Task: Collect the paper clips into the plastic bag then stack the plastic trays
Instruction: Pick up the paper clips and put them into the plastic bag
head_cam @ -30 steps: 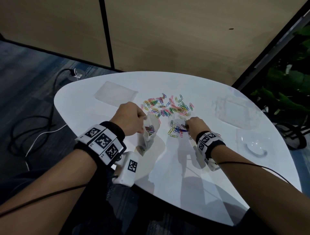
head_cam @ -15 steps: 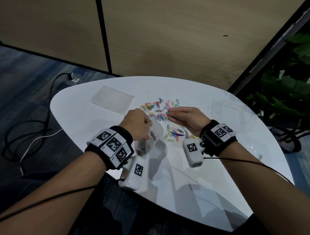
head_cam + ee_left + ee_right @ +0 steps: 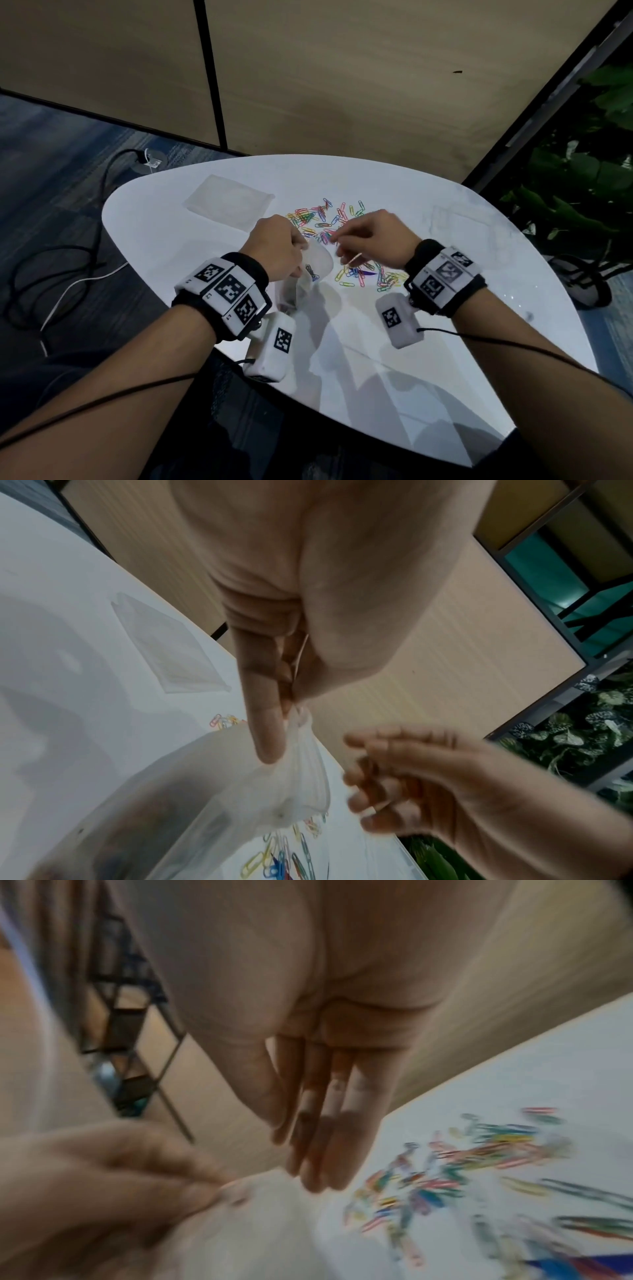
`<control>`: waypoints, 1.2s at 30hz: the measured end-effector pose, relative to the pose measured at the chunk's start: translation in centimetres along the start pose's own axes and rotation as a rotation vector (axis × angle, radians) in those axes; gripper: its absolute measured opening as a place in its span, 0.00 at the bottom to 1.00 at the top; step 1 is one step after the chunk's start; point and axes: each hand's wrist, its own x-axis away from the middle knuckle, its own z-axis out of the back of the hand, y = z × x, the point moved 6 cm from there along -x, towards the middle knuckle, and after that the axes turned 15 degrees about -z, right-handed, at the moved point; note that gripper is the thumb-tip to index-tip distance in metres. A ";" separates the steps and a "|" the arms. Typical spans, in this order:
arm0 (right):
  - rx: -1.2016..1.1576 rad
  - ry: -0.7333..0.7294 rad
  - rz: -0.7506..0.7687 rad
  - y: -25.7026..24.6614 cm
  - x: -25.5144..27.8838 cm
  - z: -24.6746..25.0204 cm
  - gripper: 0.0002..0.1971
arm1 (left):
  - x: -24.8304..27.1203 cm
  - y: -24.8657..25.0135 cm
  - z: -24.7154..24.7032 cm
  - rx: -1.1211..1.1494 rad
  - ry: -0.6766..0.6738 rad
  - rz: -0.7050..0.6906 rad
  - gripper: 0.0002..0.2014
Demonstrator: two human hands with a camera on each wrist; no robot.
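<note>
My left hand (image 3: pixel 277 246) pinches the rim of a clear plastic bag (image 3: pixel 317 262) and holds its mouth up; a few clips show inside. My right hand (image 3: pixel 363 236) hovers just right of the mouth, thumb against straight fingers, with a couple of thin clips poking out below the fingertips. In the right wrist view my right hand (image 3: pixel 318 1137) hangs over the bag (image 3: pixel 260 1231). Coloured paper clips (image 3: pixel 322 219) lie scattered on the white table (image 3: pixel 171 240) behind and under my hands. One clear tray (image 3: pixel 227 202) lies far left, another tray (image 3: pixel 459 226) far right, faint.
The table's rounded front edge runs close to my forearms. Black and white cables (image 3: pixel 51 267) lie on the carpet to the left. A leafy plant (image 3: pixel 582 192) stands at the right, and a wooden wall panel (image 3: pixel 342 85) rises behind the table.
My right hand rose from the near clips and moved left to the bag's mouth. My left hand kept hold of the bag and shifted slightly.
</note>
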 end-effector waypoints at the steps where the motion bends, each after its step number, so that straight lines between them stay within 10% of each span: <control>1: 0.023 0.099 -0.050 1.6 -0.6 1.7 0.06 | 0.1 -0.2 0.4 0.010 0.007 0.011 0.11; 5: 0.571 0.343 -0.538 12.8 -2.2 6.3 0.28 | 0.5 -1.4 2.2 0.033 0.038 0.028 0.12; 8: 0.469 0.325 -0.790 18.0 -1.9 4.7 0.32 | 0.8 -2.3 3.4 0.025 0.068 0.024 0.12; 17: 0.665 0.348 -0.661 11.3 -6.6 -4.9 0.40 | 1.9 -3.7 5.4 -0.016 0.117 0.033 0.11; 25: 0.962 0.383 -0.342 6.8 -7.0 -4.9 0.12 | 1.6 -3.9 5.0 -0.003 0.089 0.049 0.12; 31: 0.371 0.405 -0.488 10.3 -8.4 0.3 0.05 | 1.6 -3.9 4.6 -0.005 0.069 0.059 0.12; 36: -0.486 0.227 -0.483 9.1 -6.6 1.3 0.20 | 1.4 -3.8 4.3 0.012 0.064 0.065 0.11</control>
